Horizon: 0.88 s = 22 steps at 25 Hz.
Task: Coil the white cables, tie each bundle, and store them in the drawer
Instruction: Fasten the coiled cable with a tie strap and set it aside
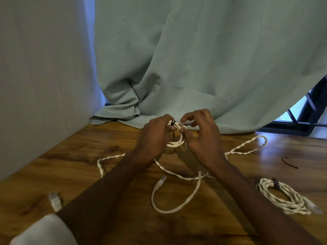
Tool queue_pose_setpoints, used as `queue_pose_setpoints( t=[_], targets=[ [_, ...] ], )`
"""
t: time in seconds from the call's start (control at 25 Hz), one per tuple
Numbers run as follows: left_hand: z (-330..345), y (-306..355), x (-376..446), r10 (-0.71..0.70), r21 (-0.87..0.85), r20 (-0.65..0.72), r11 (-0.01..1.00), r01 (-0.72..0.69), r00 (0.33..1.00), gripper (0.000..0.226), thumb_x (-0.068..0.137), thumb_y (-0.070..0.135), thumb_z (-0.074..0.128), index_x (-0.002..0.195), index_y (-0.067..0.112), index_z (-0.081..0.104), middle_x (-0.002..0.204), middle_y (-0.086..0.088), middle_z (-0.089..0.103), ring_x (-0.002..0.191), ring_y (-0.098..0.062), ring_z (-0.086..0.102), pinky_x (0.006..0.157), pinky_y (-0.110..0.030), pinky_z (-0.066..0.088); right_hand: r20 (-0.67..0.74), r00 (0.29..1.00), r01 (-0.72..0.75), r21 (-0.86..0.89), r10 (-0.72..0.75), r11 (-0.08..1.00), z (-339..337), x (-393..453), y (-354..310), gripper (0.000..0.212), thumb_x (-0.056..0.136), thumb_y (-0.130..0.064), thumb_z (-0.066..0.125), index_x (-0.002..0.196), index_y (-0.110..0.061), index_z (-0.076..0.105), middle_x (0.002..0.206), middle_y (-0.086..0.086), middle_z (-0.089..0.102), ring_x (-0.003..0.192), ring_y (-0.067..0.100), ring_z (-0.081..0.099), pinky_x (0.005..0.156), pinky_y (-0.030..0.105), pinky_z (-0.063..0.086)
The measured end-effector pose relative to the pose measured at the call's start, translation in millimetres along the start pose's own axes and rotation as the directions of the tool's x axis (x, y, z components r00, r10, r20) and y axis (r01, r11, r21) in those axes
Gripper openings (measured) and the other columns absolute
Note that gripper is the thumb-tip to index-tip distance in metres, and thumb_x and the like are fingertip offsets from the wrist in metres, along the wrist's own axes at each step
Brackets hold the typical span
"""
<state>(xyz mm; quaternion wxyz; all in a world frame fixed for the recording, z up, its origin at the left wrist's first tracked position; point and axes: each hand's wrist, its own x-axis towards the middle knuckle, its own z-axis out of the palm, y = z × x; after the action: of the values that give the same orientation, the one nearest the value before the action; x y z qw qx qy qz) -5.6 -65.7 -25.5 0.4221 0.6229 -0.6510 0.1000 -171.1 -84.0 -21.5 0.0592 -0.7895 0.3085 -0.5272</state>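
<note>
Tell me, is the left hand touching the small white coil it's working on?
Touching. The head view shows the left hand gripping the small white coil, fingers curled round its upper loop by the dark tie.

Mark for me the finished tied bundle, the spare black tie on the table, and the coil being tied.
finished tied bundle (281, 197), head view, middle of its strands.
spare black tie (290, 162), head view, mid-length.
coil being tied (177, 143), head view, lower arc between the hands.

I note my left hand (153, 138) covers the left part of the small coil (175, 138). The plug (55, 200) near the table's (88, 165) front left edge is blurred. My sleeve (44, 232) is cut off at the bottom edge.
</note>
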Motion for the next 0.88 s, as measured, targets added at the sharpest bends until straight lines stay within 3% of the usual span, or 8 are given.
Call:
queue_pose_setpoints(
  t=[0.08,0.24,0.4,0.52,0.64,0.76,0.88],
  targets=[
    [-1,-6,4,-0.042,-0.05,0.123,0.998,0.049,0.991,0.008,0.105,0.023,0.059,0.108,0.018,0.065,0.096,-0.002,0.07,0.088,-0.02,0.065,0.066,-0.03,0.041,0.034,0.999,0.027,0.004,-0.028,1.0,2,0,3,0.014,0.093,-0.014,0.073,0.103,-0.023,0.073,0.11,-0.008,0.058,0.096,0.0,0.058,0.078,0.018,0.05],
    [-12,-10,7,-0.034,-0.273,0.321,0.954,0.127,0.947,0.018,0.108,0.021,0.053,0.09,0.021,0.055,0.085,-0.003,0.062,0.079,-0.018,0.06,0.071,-0.038,0.045,0.145,0.983,0.137,-0.159,-0.114,0.978,5,-1,8,0.016,0.096,-0.016,0.068,0.108,-0.021,0.078,0.111,-0.006,0.061,0.092,0.011,0.06,0.074,0.033,0.055],
    [-23,-12,12,-0.065,-0.424,0.443,0.863,0.273,0.894,0.02,0.108,0.029,0.054,0.095,0.017,0.064,0.093,-0.007,0.07,0.089,-0.024,0.066,0.088,-0.047,0.052,0.109,0.971,0.23,-0.207,-0.212,0.951,-1,1,6,0.015,0.096,-0.018,0.068,0.107,-0.02,0.077,0.114,-0.006,0.068,0.091,0.015,0.062,0.072,0.039,0.055],
    [-28,-10,13,-0.113,-0.517,0.511,0.752,0.41,0.852,0.033,0.102,0.04,0.059,0.096,0.008,0.064,0.086,-0.013,0.065,0.08,-0.028,0.061,0.078,-0.043,0.047,0.133,0.963,0.262,-0.238,-0.235,0.935,-7,3,8,0.018,0.093,-0.026,0.071,0.11,-0.023,0.076,0.12,-0.008,0.069,0.097,0.016,0.062,0.075,0.038,0.054],
    [-27,-4,11,-0.145,-0.622,0.612,0.52,0.586,0.778,0.029,0.101,0.035,0.052,0.088,0.012,0.062,0.07,-0.006,0.055,0.064,-0.02,0.05,0.063,-0.033,0.037,0.162,0.957,0.28,-0.29,-0.242,0.915,-7,2,12,0.023,0.091,-0.032,0.075,0.113,-0.027,0.073,0.122,-0.009,0.068,0.1,0.018,0.062,0.076,0.037,0.049],
    [-26,-1,9,-0.174,-0.618,0.636,0.469,0.631,0.752,0.034,0.106,0.033,0.042,0.087,0.015,0.064,0.066,-0.002,0.055,0.06,-0.015,0.051,0.064,-0.033,0.04,0.121,0.956,0.292,-0.336,-0.266,0.895,-3,0,11,0.031,0.088,-0.03,0.08,0.117,-0.026,0.071,0.115,-0.003,0.067,0.098,0.021,0.062,0.079,0.034,0.039],
    [-29,6,6,-0.125,-0.656,0.647,0.411,0.633,0.752,0.032,0.107,0.029,0.041,0.104,0.01,0.068,0.08,-0.01,0.063,0.069,-0.017,0.062,0.071,-0.034,0.049,0.072,0.935,0.352,-0.313,-0.348,0.882,2,-2,7,0.03,0.088,-0.029,0.082,0.117,-0.025,0.076,0.113,0.004,0.066,0.1,0.024,0.06,0.079,0.038,0.043]
  ],
)
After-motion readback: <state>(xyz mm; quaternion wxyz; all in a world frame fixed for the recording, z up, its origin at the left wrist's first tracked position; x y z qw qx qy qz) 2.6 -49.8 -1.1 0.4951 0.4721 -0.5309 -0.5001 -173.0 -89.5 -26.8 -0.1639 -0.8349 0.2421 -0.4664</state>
